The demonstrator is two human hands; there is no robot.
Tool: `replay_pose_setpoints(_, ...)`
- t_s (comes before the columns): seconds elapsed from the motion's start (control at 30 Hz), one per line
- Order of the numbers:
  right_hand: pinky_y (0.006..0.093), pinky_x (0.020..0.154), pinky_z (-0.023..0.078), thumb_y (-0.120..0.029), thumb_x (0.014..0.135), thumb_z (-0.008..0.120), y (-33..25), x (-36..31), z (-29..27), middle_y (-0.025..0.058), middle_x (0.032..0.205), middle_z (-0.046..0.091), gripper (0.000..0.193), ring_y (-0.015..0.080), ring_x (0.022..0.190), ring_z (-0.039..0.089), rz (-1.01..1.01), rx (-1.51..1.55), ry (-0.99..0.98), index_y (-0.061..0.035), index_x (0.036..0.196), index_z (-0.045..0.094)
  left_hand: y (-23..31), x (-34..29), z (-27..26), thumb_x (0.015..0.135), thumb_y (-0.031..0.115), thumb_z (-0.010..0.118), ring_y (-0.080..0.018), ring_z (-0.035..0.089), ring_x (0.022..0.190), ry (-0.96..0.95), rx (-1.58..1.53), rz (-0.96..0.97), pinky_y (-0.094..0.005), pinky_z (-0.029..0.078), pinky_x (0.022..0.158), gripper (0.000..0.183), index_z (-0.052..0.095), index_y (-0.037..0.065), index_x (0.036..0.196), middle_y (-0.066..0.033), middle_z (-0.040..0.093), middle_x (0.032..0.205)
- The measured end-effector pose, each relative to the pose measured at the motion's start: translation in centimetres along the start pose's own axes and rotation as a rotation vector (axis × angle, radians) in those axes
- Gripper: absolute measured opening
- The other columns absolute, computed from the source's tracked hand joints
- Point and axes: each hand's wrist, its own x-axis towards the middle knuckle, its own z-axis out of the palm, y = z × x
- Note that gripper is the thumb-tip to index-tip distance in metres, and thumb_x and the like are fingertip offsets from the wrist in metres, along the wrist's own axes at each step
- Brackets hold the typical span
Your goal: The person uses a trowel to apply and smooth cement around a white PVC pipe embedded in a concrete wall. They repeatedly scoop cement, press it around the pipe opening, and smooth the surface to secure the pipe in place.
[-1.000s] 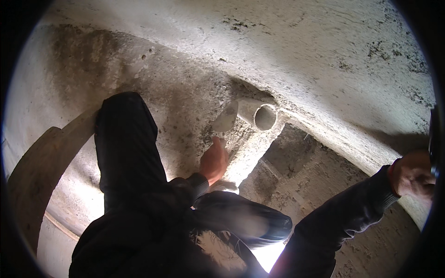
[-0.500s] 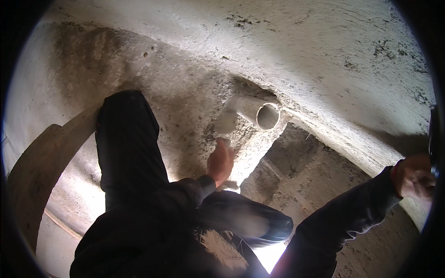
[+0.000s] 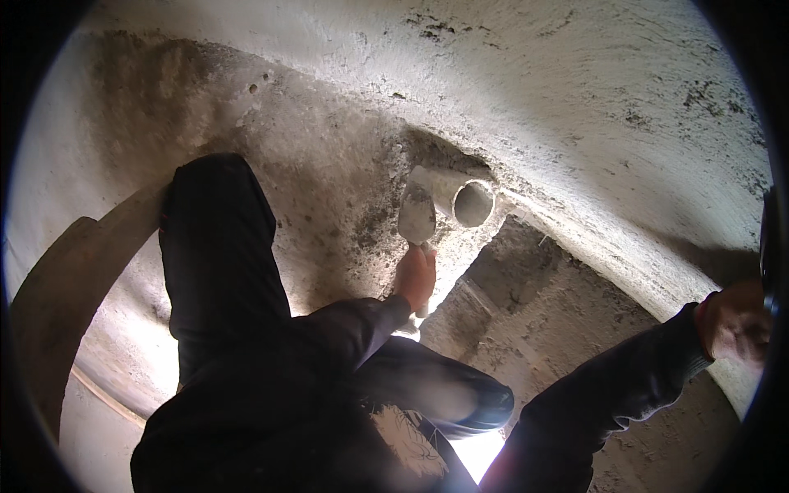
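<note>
Left hand: fingers wrapped round the handle of a trowel, thumb side toward the blade; a short end of the handle shows below the fist.

Trowel: grey, rounded blade smeared with paler material, pointing away from the person; placed just left of the pipe, over the mottled mortar surface. Contact between blade and pipe or mortar: cannot be told.

Pipe: one, short, pale, round, thick with dust; mouth facing right and toward the viewer; set in rough mortar below a dark hollow.

Right hand: at the far right rim, near a dark object cut off by the edge; fingers bent and dim, grip cannot be told. Thin red edging at the wrist.

Sleeves: two, dark, with ribbed cuff visible on the right sleeve.

Trouser legs: two, dark; left leg upright in view, right leg bent across below the trowel.

Surroundings: pale, coarse wall across the top, spotted with dark pits; curved, thick-edged concrete piece at left; brownish, gritty surface at lower right.
</note>
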Motion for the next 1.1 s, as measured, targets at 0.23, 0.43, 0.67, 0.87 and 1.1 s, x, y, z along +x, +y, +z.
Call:
replay_pose_setpoints(0.23,0.0386,0.075,0.058,-0.014,0.099,0.068,0.1,-0.4,0.7,0.0178,0.095,0.074,0.022,0.0263,0.084,0.072,-0.019,-0.007,-0.001,0.0049,0.110,0.070,0.1,-1.0,0.1,0.106,0.027,0.057,-0.0504,0.067,0.084,0.005,-0.043,0.076,-0.0577,0.051,0.073,0.036,0.049,-0.008,0.112,-0.0309,0.067,0.086)
replay_pose_setpoints(0.43,0.0387,0.075,0.058,-0.015,0.098,0.068,0.0,-1.0,0.6,0.0178,0.095,0.074,0.022,0.0264,0.084,0.072,-0.022,-0.022,0.007,0.0047,0.110,0.070,2.2,-1.0,-2.1,0.106,0.023,0.055,-0.0534,0.064,0.084,-0.106,-0.059,0.115,-0.0599,0.050,0.075,0.037,0.045,-0.009,0.120,-0.0328,0.067,0.089)
replay_pose_setpoints(0.67,0.0388,0.074,0.058,-0.015,0.098,0.069,-0.1,-0.7,0.9,0.0178,0.095,0.074,0.023,0.0266,0.083,0.071,-0.020,-0.041,0.011,0.0044,0.110,0.070,1.7,0.7,-2.3,0.106,0.021,0.055,-0.0520,0.066,0.083,0.036,0.019,0.149,-0.0578,0.051,0.069,0.035,0.044,-0.007,0.123,-0.0315,0.067,0.089)
replay_pose_setpoints(0.87,0.0389,0.074,0.058,-0.015,0.098,0.069,0.2,-0.6,0.9,0.0178,0.095,0.074,0.023,0.0267,0.083,0.071,-0.027,-0.050,0.018,0.0043,0.110,0.069,2.0,-0.6,-2.6,0.105,0.021,0.055,-0.0503,0.066,0.087,-0.033,-0.015,0.206,-0.0575,0.052,0.072,0.034,0.044,-0.006,0.122,-0.0305,0.067,0.089)
replay_pose_setpoints(1.1,0.0390,0.074,0.058,-0.016,0.098,0.069,0.1,-0.5,0.7,0.0178,0.095,0.074,0.023,0.0269,0.083,0.071,-0.025,-0.053,0.023,0.0040,0.110,0.069,2.4,-0.6,-3.2,0.107,0.023,0.053,-0.0508,0.066,0.084,-0.078,0.042,0.192,-0.0584,0.051,0.072,0.031,0.047,-0.005,0.118,-0.0310,0.067,0.089)
